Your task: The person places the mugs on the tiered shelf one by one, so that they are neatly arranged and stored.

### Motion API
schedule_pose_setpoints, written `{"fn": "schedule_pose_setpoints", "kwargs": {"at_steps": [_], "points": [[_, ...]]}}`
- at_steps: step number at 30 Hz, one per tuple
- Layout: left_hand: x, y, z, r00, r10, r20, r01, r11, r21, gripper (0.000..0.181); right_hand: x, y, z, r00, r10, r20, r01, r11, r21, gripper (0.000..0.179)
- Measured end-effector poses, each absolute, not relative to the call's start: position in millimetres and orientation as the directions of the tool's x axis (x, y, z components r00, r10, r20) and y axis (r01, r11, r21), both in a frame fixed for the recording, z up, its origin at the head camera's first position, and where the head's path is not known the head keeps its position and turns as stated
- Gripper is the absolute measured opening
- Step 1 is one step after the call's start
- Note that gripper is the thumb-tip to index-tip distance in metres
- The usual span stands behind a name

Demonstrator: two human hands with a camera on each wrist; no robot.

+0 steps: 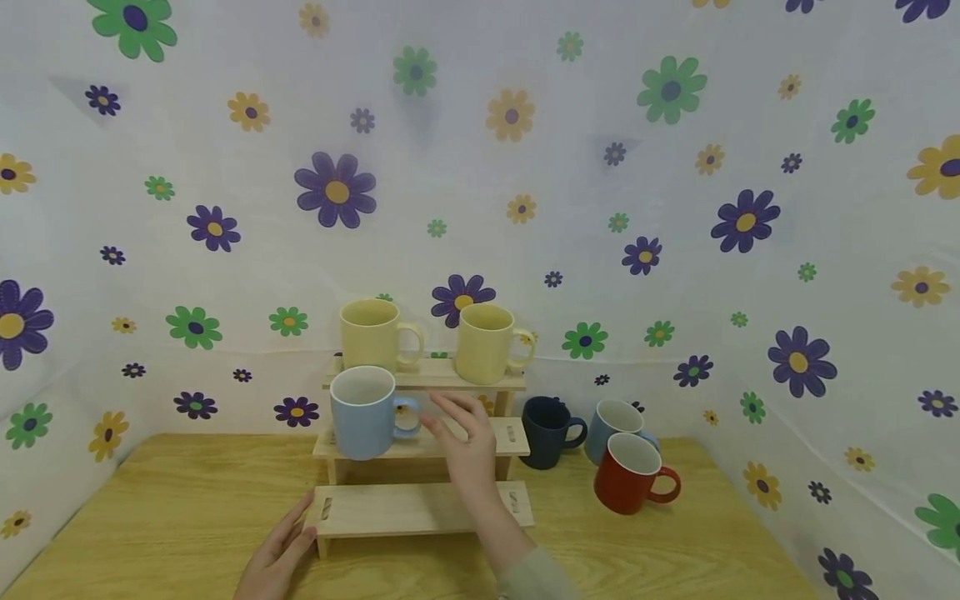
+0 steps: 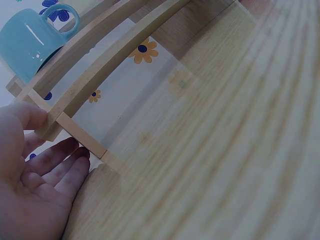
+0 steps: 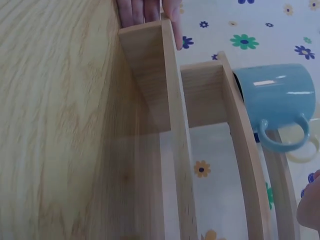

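A three-step wooden rack [image 1: 397, 510] stands on the table. My left hand [image 1: 277, 550] holds the left end of its lowest step; in the left wrist view the thumb [image 2: 35, 116] lies on the plank and the fingers are beside the leg. On the middle step, at the left, a light blue mug [image 1: 362, 421] sits upright with its handle to the right. Just right of that handle is my right hand [image 1: 472, 458], fingers extended and nothing in its grasp. Two pale yellow mugs [image 1: 483, 346] occupy the top step.
Right of the rack stand a dark blue mug [image 1: 545, 433], another light blue mug [image 1: 611, 425] and a red mug [image 1: 626, 475], close together on the wooden table [image 1: 172, 517]. A flower-patterned cloth [image 1: 480, 208] surrounds the back and sides.
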State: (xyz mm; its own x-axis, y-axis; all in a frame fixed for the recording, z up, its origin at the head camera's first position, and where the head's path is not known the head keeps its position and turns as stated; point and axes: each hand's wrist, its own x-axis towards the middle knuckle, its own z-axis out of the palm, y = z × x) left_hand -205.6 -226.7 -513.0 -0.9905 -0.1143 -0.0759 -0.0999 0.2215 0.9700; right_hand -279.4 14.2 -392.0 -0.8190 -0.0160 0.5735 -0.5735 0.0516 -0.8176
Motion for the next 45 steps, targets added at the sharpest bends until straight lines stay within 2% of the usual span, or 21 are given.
{"fn": "schedule_pose_setpoints", "kwargs": {"at_steps": [4, 11, 16, 20, 22, 24, 27, 31, 36, 39, 45], "points": [[-205, -227, -513, -0.991, -0.107, -0.078, -0.098, 0.192, 0.976, 0.07, -266, 30, -387, -0.821, -0.026, 0.57, -0.569, 0.109, -0.815, 0.031], [-206, -227, -516, -0.99, -0.111, -0.09, -0.11, 0.196, 0.974, 0.077, -257, 64, -392, -0.803, -0.022, 0.595, -0.587, 0.2, -0.785, 0.031], [-205, -228, -516, -0.99, -0.113, -0.089, -0.11, 0.199, 0.974, 0.073, -255, 88, -396, -0.741, -0.02, 0.671, -0.647, 0.29, -0.706, 0.03], [-205, -228, -516, -0.99, -0.11, -0.093, -0.112, 0.186, 0.976, 0.076, -262, 108, -403, -0.641, -0.038, 0.766, -0.721, 0.372, -0.585, 0.034], [-205, -229, -517, -0.989, -0.112, -0.095, -0.114, 0.18, 0.977, 0.082, -268, 119, -410, -0.616, -0.037, 0.787, -0.721, 0.429, -0.544, 0.037], [-204, -229, -517, -0.988, -0.118, -0.098, -0.118, 0.172, 0.978, 0.086, -274, 133, -417, -0.623, -0.037, 0.782, -0.697, 0.48, -0.533, 0.039], [-204, -230, -518, -0.988, -0.12, -0.095, -0.116, 0.178, 0.977, 0.086, -278, 151, -422, -0.669, -0.047, 0.742, -0.64, 0.546, -0.541, 0.042], [-204, -229, -517, -0.99, -0.113, -0.09, -0.11, 0.186, 0.976, 0.075, -281, 171, -422, -0.704, -0.083, 0.706, -0.591, 0.62, -0.516, 0.047], [-204, -228, -517, -0.989, -0.115, -0.091, -0.112, 0.19, 0.975, 0.076, -282, 193, -424, -0.744, -0.062, 0.665, -0.518, 0.682, -0.516, 0.05], [-205, -227, -517, -0.985, -0.131, -0.108, -0.134, 0.204, 0.97, 0.078, -283, 206, -427, -0.754, -0.054, 0.654, -0.492, 0.706, -0.509, 0.052], [-207, -228, -515, -0.986, -0.133, -0.104, -0.132, 0.222, 0.966, 0.077, -287, 232, -431, -0.736, -0.066, 0.674, -0.471, 0.764, -0.441, 0.06]]}}
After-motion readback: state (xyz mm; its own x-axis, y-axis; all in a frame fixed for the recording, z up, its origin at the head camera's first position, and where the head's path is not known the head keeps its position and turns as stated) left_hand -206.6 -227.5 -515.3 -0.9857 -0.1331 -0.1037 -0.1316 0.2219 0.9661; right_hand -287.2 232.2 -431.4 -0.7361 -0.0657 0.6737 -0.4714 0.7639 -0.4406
